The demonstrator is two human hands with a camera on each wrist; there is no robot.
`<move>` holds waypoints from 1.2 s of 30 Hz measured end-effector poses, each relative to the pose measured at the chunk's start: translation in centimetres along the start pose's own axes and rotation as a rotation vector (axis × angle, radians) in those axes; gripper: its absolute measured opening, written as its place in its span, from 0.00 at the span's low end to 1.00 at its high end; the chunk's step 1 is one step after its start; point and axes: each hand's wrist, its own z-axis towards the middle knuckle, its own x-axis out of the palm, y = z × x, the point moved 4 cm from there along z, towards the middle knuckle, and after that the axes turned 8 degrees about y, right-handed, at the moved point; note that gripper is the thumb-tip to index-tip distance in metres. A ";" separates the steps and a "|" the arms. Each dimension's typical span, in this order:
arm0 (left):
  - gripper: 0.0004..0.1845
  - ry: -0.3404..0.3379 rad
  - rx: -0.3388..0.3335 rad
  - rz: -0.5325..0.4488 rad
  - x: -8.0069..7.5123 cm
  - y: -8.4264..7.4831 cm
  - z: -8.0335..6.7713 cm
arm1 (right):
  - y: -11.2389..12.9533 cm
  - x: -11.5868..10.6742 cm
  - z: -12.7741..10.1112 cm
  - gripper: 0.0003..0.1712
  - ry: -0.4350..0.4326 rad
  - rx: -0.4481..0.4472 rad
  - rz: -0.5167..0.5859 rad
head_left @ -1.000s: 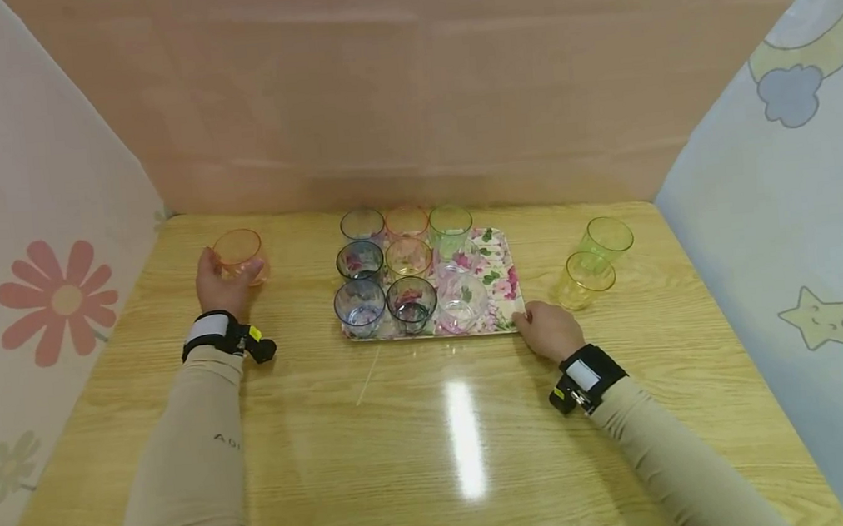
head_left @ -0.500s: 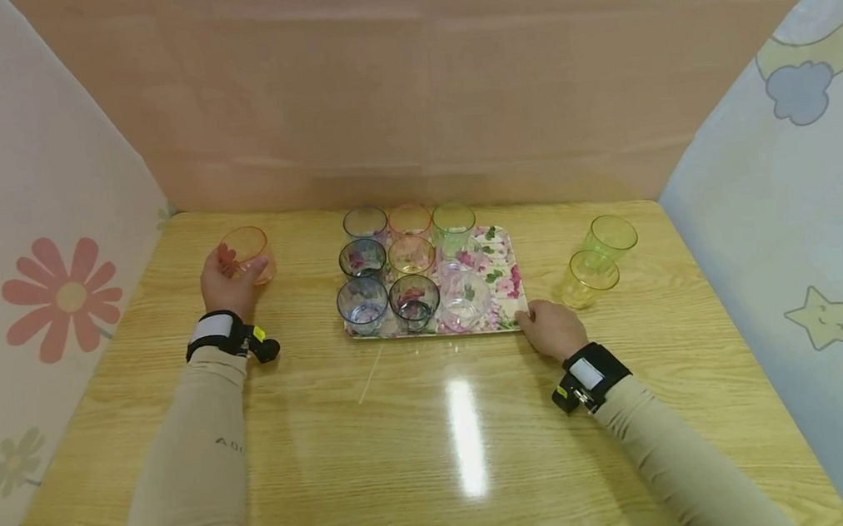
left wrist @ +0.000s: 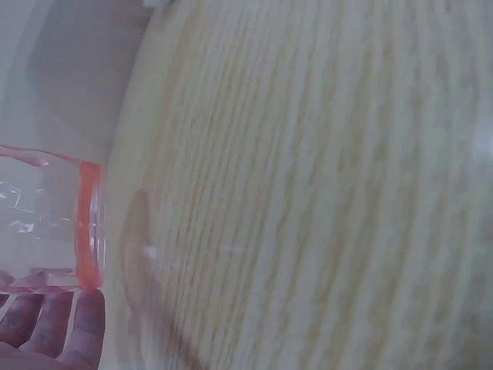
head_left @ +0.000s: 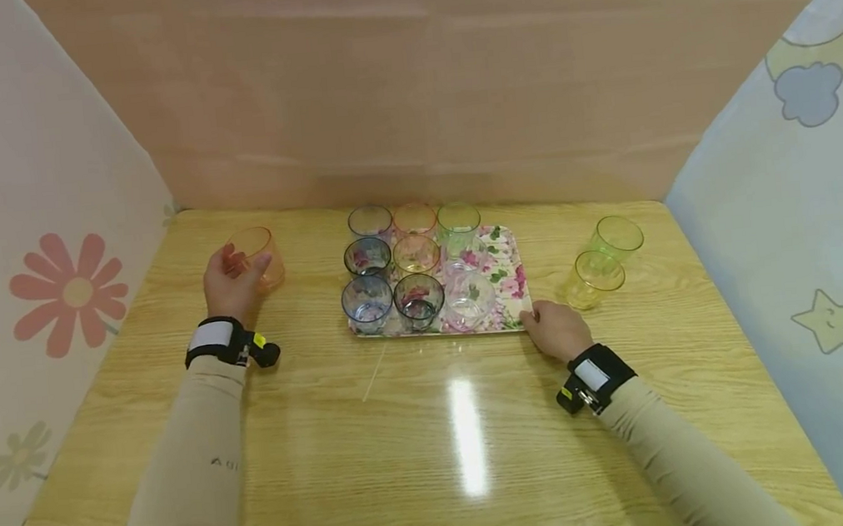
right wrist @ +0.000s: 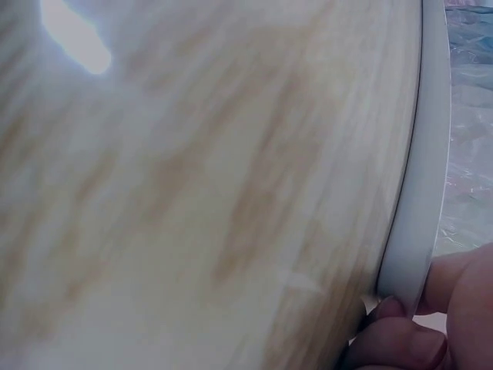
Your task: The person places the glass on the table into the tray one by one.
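At the left of the table, my left hand (head_left: 231,284) holds a clear orange tumbler (head_left: 272,278), thumb across its near side and the other fingers at its left. In the left wrist view the fingers (left wrist: 85,327) lie along the side of the tumbler (left wrist: 88,223), close to its orange band, and its reflection shows on the tabletop. My right hand (head_left: 557,330) pinches the front right corner of a flowered tray (head_left: 509,284). Thumb and fingers close on the tray's pale rim (right wrist: 420,193) in the right wrist view. Several coloured tumblers stand in rows on the tray, including a blue one (head_left: 368,301).
A yellow tumbler (head_left: 592,281) and a green tumbler (head_left: 618,237) stand beside each other right of the tray, just beyond my right hand. A tan wall (head_left: 406,89) rises behind the wooden table (head_left: 379,467). Patterned walls flank it, the left one with a pink flower (head_left: 70,294).
The orange tumbler has shifted slightly to the right at my left hand, which stays nearly in place. My right hand keeps its hold on the tray corner. The view has drifted a little.
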 end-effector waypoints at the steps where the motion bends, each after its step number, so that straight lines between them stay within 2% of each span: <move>1: 0.43 -0.003 0.005 -0.003 -0.1 0.0 -0.1 | 0.0 0.0 0.0 0.22 0.000 0.000 -0.002; 8: 0.42 0.000 0.032 0.000 -0.4 -0.2 -1.0 | 0.1 -0.1 0.1 0.23 0.018 0.003 -0.008; 11: 0.41 0.006 0.068 0.020 -0.3 -0.6 -1.8 | 0.2 -0.2 0.1 0.23 0.022 -0.003 -0.006; 15: 0.38 0.036 0.145 0.006 0.6 -1.8 -3.0 | 0.2 -0.3 0.1 0.22 0.019 0.003 -0.003; 21: 0.35 0.135 0.258 0.012 2.3 -4.4 -5.7 | 0.1 -0.2 0.0 0.22 0.021 -0.008 -0.008; 25: 0.35 0.218 0.319 0.031 3.2 -5.5 -7.3 | 0.0 -0.2 -0.1 0.22 0.012 -0.012 -0.003; 32: 0.35 0.367 0.347 0.060 5.2 -6.2 -9.3 | -0.2 -0.2 -0.1 0.23 0.002 -0.027 0.015; 36: 0.37 0.423 0.352 0.077 6.2 -6.5 -10.5 | -0.3 -0.4 -0.3 0.26 0.019 0.000 0.100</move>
